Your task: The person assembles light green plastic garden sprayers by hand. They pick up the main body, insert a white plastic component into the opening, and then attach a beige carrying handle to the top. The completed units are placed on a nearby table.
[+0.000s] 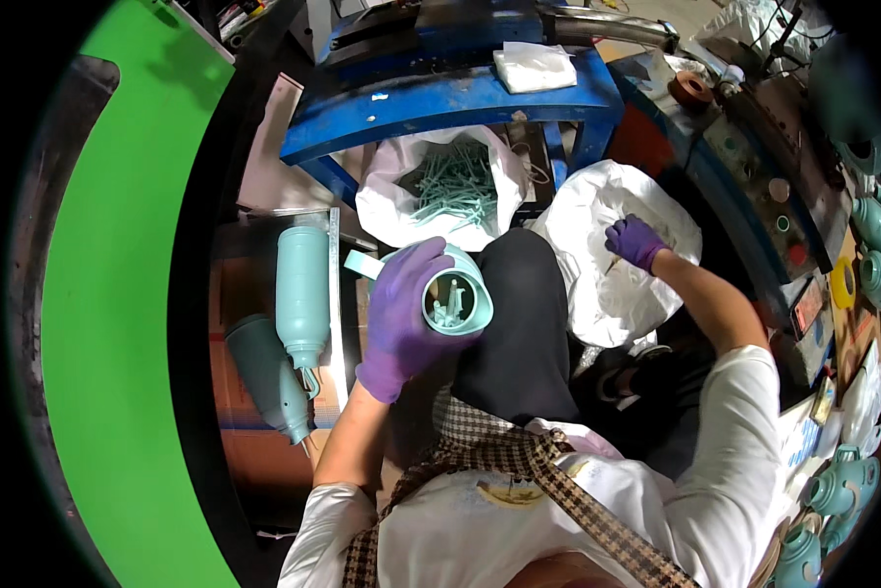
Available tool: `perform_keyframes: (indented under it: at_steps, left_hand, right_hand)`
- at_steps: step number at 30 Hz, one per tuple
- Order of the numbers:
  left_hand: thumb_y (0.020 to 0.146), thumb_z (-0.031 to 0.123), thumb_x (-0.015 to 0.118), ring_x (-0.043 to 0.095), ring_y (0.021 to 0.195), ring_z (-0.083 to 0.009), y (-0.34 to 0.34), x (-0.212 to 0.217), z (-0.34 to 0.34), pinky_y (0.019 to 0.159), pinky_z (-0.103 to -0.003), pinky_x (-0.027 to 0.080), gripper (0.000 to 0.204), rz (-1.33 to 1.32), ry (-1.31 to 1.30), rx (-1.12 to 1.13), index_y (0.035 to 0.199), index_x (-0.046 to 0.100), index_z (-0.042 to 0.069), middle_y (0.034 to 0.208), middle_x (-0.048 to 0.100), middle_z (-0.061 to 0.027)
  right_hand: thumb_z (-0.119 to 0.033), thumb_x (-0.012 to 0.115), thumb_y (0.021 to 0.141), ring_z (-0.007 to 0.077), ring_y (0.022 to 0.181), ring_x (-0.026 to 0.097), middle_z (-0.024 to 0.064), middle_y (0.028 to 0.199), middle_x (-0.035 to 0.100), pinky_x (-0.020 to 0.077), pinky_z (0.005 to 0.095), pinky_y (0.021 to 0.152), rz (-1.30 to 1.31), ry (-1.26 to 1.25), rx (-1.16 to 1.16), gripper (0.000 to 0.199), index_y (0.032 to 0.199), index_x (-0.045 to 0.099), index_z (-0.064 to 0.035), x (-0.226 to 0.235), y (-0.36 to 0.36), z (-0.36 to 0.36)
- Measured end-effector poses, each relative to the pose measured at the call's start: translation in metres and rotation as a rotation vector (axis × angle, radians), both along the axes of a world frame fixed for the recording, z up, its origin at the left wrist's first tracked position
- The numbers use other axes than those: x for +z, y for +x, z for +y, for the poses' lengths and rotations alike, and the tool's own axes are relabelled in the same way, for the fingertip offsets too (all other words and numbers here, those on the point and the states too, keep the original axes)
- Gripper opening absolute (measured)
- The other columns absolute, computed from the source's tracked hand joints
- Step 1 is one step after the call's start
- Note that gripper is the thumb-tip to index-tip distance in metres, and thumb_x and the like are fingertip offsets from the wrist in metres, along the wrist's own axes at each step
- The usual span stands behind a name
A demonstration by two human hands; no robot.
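Note:
My left hand (406, 309), in a purple glove, is closed round a light teal jug-like flask shell (476, 312) above my lap. Its round opening faces up, and several small pale teal plastic pieces (448, 306) show inside. A handle (363, 264) juts out on the left. My right hand (635, 242), also gloved in purple, reaches into an open white sack (597, 201) to the right of my knee. Its fingers are curled in; what they hold, if anything, is too small to make out. The sack's contents are hard to see.
A second white sack (377, 201) holds thin teal plastic sticks (457, 186) under a blue metal bench (440, 106). Two teal flasks (303, 289) (264, 372) lie on cardboard at left, beside a green belt (112, 323). Machinery and several teal jugs (842, 485) line the right.

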State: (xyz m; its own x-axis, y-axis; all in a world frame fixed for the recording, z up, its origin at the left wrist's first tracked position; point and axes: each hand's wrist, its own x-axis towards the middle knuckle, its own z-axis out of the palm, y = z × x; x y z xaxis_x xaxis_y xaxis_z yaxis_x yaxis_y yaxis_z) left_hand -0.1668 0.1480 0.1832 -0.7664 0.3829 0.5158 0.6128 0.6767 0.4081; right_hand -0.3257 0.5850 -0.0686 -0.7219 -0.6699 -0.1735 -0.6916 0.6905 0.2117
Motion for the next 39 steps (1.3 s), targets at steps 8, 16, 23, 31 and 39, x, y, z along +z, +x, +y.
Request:
perform_keyframes:
  at_steps: [8, 16, 23, 31, 39]
  left_hand:
    - [0.062, 0.020, 0.091, 0.065, 0.107, -0.0417, 0.009, 0.001, 0.013, 0.096, -0.049, 0.051, 0.062, 0.193, 0.076, -0.060, 0.115, 0.065, 0.000, 0.116, 0.067, -0.0205]
    - [0.063, 0.030, 0.092, 0.065, 0.111, -0.0382, 0.036, -0.015, 0.029, 0.103, -0.051, 0.047, 0.063, 0.224, 0.097, 0.047, 0.113, 0.066, 0.002, 0.117, 0.068, -0.0162]
    - [0.074, 0.039, 0.083, 0.065, 0.113, -0.0326, 0.045, 0.000, 0.059, 0.102, -0.052, 0.048, 0.049, 0.295, -0.112, -0.093, 0.108, 0.071, 0.006, 0.118, 0.070, -0.0104]
    - [0.086, 0.031, 0.067, 0.064, 0.115, -0.0268, 0.043, -0.018, 0.053, 0.100, -0.049, 0.050, 0.029, 0.399, -0.113, -0.087, 0.104, 0.074, 0.009, 0.117, 0.070, -0.0059]
    - [0.085, 0.036, 0.069, 0.061, 0.118, -0.0373, -0.002, -0.020, 0.050, 0.106, -0.053, 0.043, 0.042, 0.407, -0.011, -0.044, 0.113, 0.068, 0.006, 0.122, 0.068, -0.0121]
  right_hand:
    - [-0.031, 0.068, 0.089, 0.0369, 0.090, 0.067, 0.0153, 0.109, 0.065, 0.0542, 0.0454, 0.077, 0.043, -0.247, -0.441, 0.038, 0.126, 0.058, -0.0242, 0.128, 0.083, 0.031]
    - [-0.022, 0.063, 0.100, 0.0087, 0.068, 0.059, 0.0062, 0.079, 0.064, 0.0497, 0.0285, 0.064, -0.499, -1.170, -0.350, 0.040, 0.134, 0.057, -0.0008, 0.276, 0.219, -0.101]
    - [-0.038, 0.059, 0.102, 0.0109, 0.052, 0.056, 0.0035, 0.070, 0.061, 0.0451, 0.0276, 0.048, -1.076, -0.870, -0.721, 0.036, 0.113, 0.062, -0.0038, 0.291, 0.222, -0.147]
    - [-0.049, 0.060, 0.098, 0.0116, 0.046, 0.049, 0.0042, 0.067, 0.057, 0.0335, 0.0252, 0.038, -1.813, -1.291, -0.967, 0.040, 0.094, 0.059, -0.0093, 0.261, 0.243, -0.176]
    - [-0.041, 0.051, 0.104, 0.0096, 0.048, 0.054, 0.0027, 0.076, 0.059, 0.0395, 0.0218, 0.041, -2.114, -1.604, -0.761, 0.037, 0.118, 0.057, -0.0078, 0.260, 0.214, -0.191]
